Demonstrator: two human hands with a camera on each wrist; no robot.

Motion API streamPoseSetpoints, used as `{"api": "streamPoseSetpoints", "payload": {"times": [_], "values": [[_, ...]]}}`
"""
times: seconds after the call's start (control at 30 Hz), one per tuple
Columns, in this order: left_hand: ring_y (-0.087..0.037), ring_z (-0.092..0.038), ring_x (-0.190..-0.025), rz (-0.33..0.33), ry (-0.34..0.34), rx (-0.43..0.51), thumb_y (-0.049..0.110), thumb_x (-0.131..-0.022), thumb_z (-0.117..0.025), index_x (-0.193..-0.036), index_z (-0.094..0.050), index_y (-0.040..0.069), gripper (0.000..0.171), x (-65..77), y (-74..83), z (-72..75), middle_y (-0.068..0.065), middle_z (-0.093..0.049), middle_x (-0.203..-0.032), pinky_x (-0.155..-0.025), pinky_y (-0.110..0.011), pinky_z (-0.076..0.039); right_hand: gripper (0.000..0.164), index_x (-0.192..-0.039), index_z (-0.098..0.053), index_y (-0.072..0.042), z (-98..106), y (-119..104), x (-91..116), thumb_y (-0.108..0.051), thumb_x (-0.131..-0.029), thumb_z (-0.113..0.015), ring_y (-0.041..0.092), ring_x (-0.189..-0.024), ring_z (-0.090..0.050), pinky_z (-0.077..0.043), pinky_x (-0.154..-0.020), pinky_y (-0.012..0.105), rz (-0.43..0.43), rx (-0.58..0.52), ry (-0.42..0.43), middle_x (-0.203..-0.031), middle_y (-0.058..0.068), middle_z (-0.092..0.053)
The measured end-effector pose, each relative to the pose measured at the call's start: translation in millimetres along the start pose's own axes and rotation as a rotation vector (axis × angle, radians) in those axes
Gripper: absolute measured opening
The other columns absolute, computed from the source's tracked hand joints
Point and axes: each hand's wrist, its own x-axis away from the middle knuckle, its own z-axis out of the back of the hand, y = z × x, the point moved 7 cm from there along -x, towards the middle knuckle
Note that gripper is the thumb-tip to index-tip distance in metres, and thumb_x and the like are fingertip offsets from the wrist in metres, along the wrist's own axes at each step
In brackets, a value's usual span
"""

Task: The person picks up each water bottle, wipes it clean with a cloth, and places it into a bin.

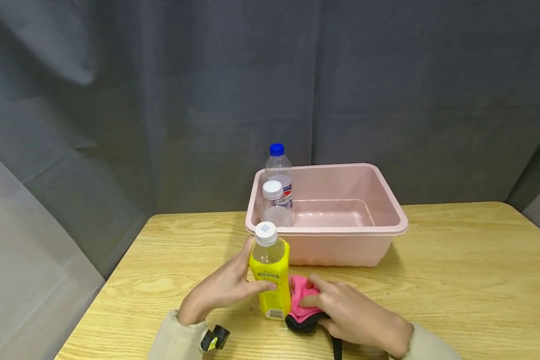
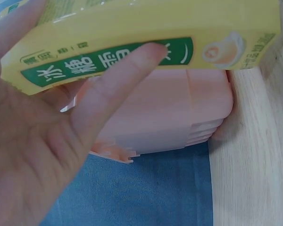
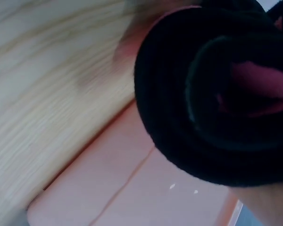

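Note:
My left hand (image 1: 225,287) grips a yellow-labelled plastic bottle (image 1: 271,280) with a white cap, the thumb across its front and the other fingers hidden behind it. The bottle stands nearly upright in front of the bin; the left wrist view shows its yellow label (image 2: 146,28) with green lettering panels. In my right hand (image 1: 348,310) is a bunched pink cloth item (image 1: 302,300) with a black edge, held right beside the bottle's lower part. Up close in the right wrist view, its thick black fabric (image 3: 167,99) folds round a pink inside.
A pink plastic bin (image 1: 333,247) stands behind my hands on the wooden table (image 1: 459,280). At its left end are a clear bottle with a blue cap (image 1: 276,150) and a white-capped bottle (image 1: 272,190). A dark curtain (image 1: 229,100) hangs behind the table.

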Motion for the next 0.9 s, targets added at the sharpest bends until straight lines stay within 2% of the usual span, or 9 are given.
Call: {"api": "streamPoseSetpoints", "payload": {"times": [0.13,0.2,0.33,0.5,0.57,0.7,0.73,0.8,0.9], "values": [[-0.032,-0.057,-0.124,-0.002,0.007,-0.003,0.009,-0.092,-0.075,-0.157,-0.009,0.013,0.093,0.5,-0.3,0.6,-0.02,-0.054,-0.14,-0.107,-0.049,-0.045,0.044,-0.108,-0.075,-0.022,4,-1,-1,-0.002,-0.071,-0.085,0.01,-0.079,-0.058,-0.057,-0.069,0.033,0.022,0.014,0.018,-0.106,0.001,-0.055],[-0.032,-0.057,-0.125,-0.002,0.01,-0.016,0.01,-0.092,-0.075,-0.157,-0.009,0.012,0.093,0.7,-0.4,0.9,-0.021,-0.053,-0.141,-0.108,-0.049,-0.044,0.045,-0.11,-0.074,-0.022,11,-3,-1,-0.004,-0.071,-0.086,0.012,-0.079,-0.06,-0.058,-0.071,0.034,0.045,0.027,0.055,-0.109,0.003,-0.056],[-0.031,-0.058,-0.124,-0.011,0.012,-0.034,0.01,-0.091,-0.076,-0.157,-0.01,0.012,0.093,0.3,0.4,1.1,-0.019,-0.054,-0.139,-0.108,-0.048,-0.045,0.052,-0.114,-0.073,-0.022,29,-6,0,-0.005,-0.067,-0.09,0.017,-0.084,-0.063,-0.059,-0.075,0.034,0.095,0.028,0.181,-0.115,0.003,-0.056],[-0.029,-0.058,-0.123,-0.022,0.001,-0.022,0.009,-0.091,-0.076,-0.157,-0.007,0.014,0.096,-0.9,1.8,-0.5,-0.017,-0.055,-0.138,-0.107,-0.044,-0.046,0.063,-0.12,-0.072,-0.019,60,-12,2,0.005,-0.063,-0.084,0.02,-0.089,-0.064,-0.059,-0.078,0.034,0.155,-0.022,0.377,-0.119,0.003,-0.058],[-0.029,-0.058,-0.123,-0.025,-0.004,-0.015,0.008,-0.091,-0.076,-0.157,-0.007,0.014,0.096,-1.0,2.0,-1.2,-0.017,-0.055,-0.139,-0.108,-0.043,-0.046,0.061,-0.122,-0.072,-0.018,73,-14,3,0.005,-0.067,-0.08,0.022,-0.091,-0.065,-0.058,-0.082,0.031,0.177,-0.048,0.463,-0.121,0.006,-0.059],[-0.029,-0.06,-0.121,-0.019,-0.002,-0.017,0.008,-0.091,-0.076,-0.157,-0.008,0.015,0.095,-0.4,1.3,-1.0,-0.016,-0.058,-0.136,-0.107,-0.044,-0.046,0.025,-0.122,-0.072,-0.012,94,-15,5,-0.016,-0.097,-0.068,0.027,-0.097,-0.064,-0.051,-0.093,0.022,0.202,-0.136,0.612,-0.121,0.012,-0.061],[-0.029,-0.06,-0.121,-0.016,0.0,-0.017,0.008,-0.091,-0.076,-0.157,-0.008,0.015,0.094,-0.2,1.2,-0.7,-0.016,-0.059,-0.136,-0.107,-0.044,-0.046,0.024,-0.121,-0.072,-0.012,97,-15,5,-0.023,-0.102,-0.062,0.027,-0.1,-0.064,-0.048,-0.096,0.02,0.197,-0.16,0.634,-0.121,0.013,-0.061],[-0.029,-0.06,-0.121,-0.009,0.004,-0.02,0.009,-0.091,-0.075,-0.158,-0.007,0.016,0.095,0.2,0.7,-0.1,-0.015,-0.059,-0.136,-0.107,-0.046,-0.046,0.035,-0.12,-0.072,-0.01,101,-15,4,-0.035,-0.105,-0.052,0.028,-0.103,-0.062,-0.045,-0.1,0.018,0.195,-0.198,0.661,-0.12,0.015,-0.06],[-0.029,-0.06,-0.122,-0.004,0.005,-0.027,0.01,-0.091,-0.075,-0.158,-0.008,0.015,0.095,0.6,0.7,0.6,-0.015,-0.059,-0.136,-0.108,-0.047,-0.045,0.036,-0.12,-0.072,-0.01,102,-15,3,-0.037,-0.105,-0.052,0.028,-0.105,-0.061,-0.044,-0.101,0.018,0.187,-0.213,0.667,-0.121,0.015,-0.06]]}}
